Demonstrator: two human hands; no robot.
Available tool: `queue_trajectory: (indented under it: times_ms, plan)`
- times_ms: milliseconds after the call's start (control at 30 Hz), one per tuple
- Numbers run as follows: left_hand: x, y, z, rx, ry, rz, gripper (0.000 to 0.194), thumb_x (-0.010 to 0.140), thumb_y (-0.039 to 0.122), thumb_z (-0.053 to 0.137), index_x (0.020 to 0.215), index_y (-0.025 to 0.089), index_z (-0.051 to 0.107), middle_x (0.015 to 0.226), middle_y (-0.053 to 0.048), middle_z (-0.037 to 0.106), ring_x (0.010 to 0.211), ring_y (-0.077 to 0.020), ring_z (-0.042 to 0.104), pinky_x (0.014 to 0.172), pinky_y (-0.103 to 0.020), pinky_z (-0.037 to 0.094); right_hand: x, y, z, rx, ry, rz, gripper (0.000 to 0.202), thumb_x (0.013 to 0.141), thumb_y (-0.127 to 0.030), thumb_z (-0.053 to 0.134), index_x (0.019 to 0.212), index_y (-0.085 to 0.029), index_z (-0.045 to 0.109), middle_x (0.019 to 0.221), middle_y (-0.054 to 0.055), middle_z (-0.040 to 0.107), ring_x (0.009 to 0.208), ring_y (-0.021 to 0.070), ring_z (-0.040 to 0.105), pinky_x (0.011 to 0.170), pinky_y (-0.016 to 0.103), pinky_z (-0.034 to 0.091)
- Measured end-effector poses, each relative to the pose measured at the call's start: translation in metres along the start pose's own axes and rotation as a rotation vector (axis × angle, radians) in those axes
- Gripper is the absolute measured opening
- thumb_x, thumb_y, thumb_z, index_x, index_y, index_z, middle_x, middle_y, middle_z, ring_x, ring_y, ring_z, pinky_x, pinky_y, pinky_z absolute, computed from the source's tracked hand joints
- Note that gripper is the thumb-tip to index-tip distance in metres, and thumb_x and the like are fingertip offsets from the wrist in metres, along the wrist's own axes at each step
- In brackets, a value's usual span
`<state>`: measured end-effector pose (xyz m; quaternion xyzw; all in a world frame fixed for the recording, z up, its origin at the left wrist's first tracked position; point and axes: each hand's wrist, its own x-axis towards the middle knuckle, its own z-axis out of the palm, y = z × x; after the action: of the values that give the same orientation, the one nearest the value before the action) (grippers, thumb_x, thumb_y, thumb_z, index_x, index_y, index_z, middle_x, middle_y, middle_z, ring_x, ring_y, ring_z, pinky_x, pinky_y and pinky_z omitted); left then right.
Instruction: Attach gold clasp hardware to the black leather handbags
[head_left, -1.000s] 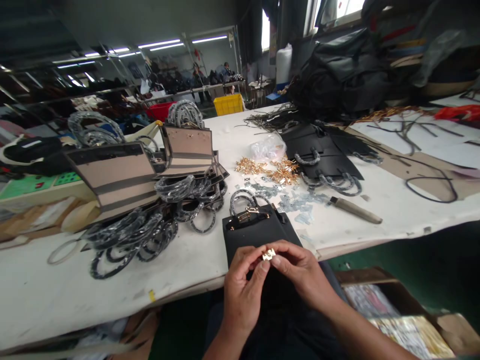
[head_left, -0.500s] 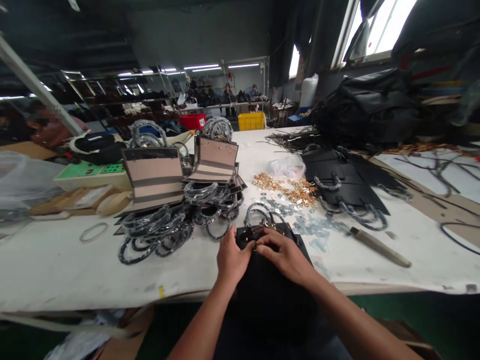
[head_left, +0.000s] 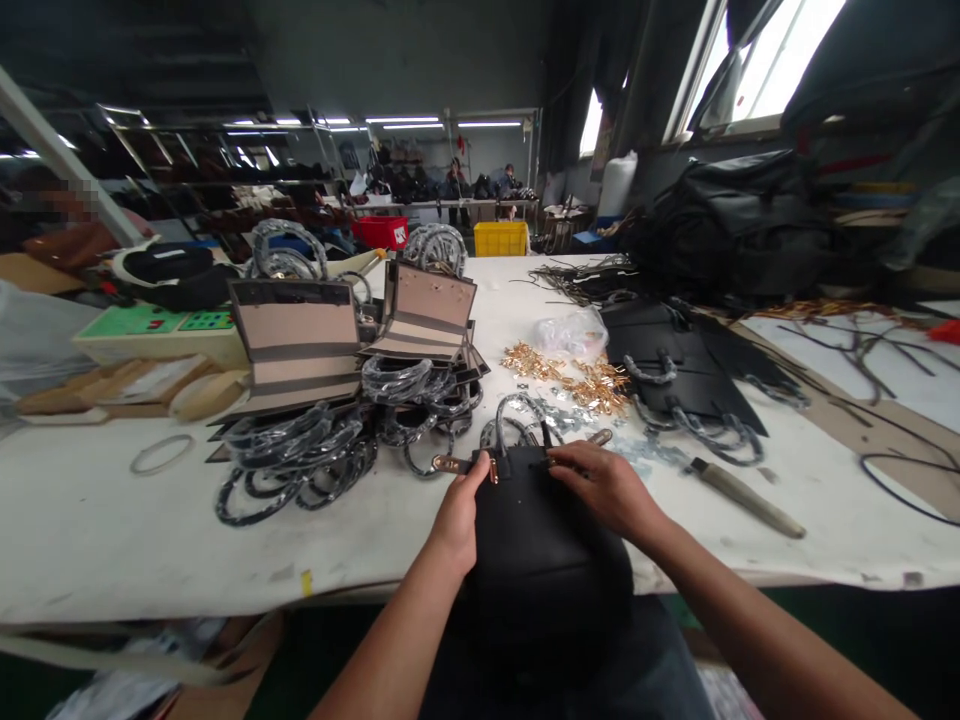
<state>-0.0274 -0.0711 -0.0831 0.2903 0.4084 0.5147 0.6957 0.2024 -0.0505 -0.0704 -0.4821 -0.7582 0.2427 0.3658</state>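
A black handbag [head_left: 544,545] leans against the table edge in front of me, its plastic-wrapped handles [head_left: 517,405] standing up at the top. My left hand [head_left: 457,515] is closed on the bag's upper left edge, thumb on the front beside a gold-coloured fitting [head_left: 493,468]. A short strap with gold hardware [head_left: 450,464] sticks out left past that hand. At the upper right of the bag, my right hand [head_left: 607,490] pinches a dark strap piece, its fingertips partly hiding it. Another strap end with metal [head_left: 600,438] pokes out behind the right hand.
Bag panels with wrapped handles [head_left: 300,345] are stacked on the left. Gold-coloured fittings [head_left: 600,385] lie in a pile beside a clear plastic bag [head_left: 571,335]. A grey-handled tool [head_left: 750,498] and black bag pieces [head_left: 675,350] lie to the right. Distant people sit at the back.
My hands have moved apart from the middle of the bag's top to its two sides. The bag's front and both strap ends now show. The view has shifted slightly.
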Motion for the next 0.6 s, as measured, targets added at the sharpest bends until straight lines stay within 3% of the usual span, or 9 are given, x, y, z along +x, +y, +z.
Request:
queue_trajectory:
  times_ms: [133, 267, 600]
  plan:
    - [0.005, -0.008, -0.004, -0.048, -0.097, -0.116, 0.07, 0.085, 0.07, 0.066, 0.135, 0.021, 0.066, 0.114, -0.014, 0.078, 0.114, -0.0379, 0.071, 0.108, -0.06, 0.049, 0.0, 0.001, -0.007, -0.053, -0.054, -0.058, 0.024, 0.098, -0.034, 0.062, 0.114, -0.026, 0.079, 0.11, 0.007, 0.076, 0.099, 0.024, 0.072, 0.091, 0.037, 0.056]
    - [0.008, -0.012, -0.008, -0.141, -0.172, -0.256, 0.072, 0.087, 0.072, 0.06, 0.138, 0.02, 0.065, 0.119, -0.014, 0.077, 0.122, -0.04, 0.067, 0.111, -0.061, 0.046, 0.0, 0.003, -0.004, -0.093, -0.069, -0.047, 0.025, 0.099, -0.035, 0.061, 0.116, -0.028, 0.078, 0.111, 0.007, 0.076, 0.1, 0.0243, 0.072, 0.09, 0.037, 0.056]
    - [0.009, -0.021, -0.013, -0.233, -0.176, -0.281, 0.074, 0.088, 0.072, 0.058, 0.138, 0.018, 0.064, 0.117, -0.016, 0.077, 0.12, -0.0392, 0.069, 0.109, -0.06, 0.049, 0.009, 0.004, 0.008, -0.204, -0.105, -0.03, 0.026, 0.101, -0.035, 0.06, 0.119, -0.029, 0.077, 0.112, 0.005, 0.075, 0.1, 0.0242, 0.072, 0.088, 0.034, 0.055]
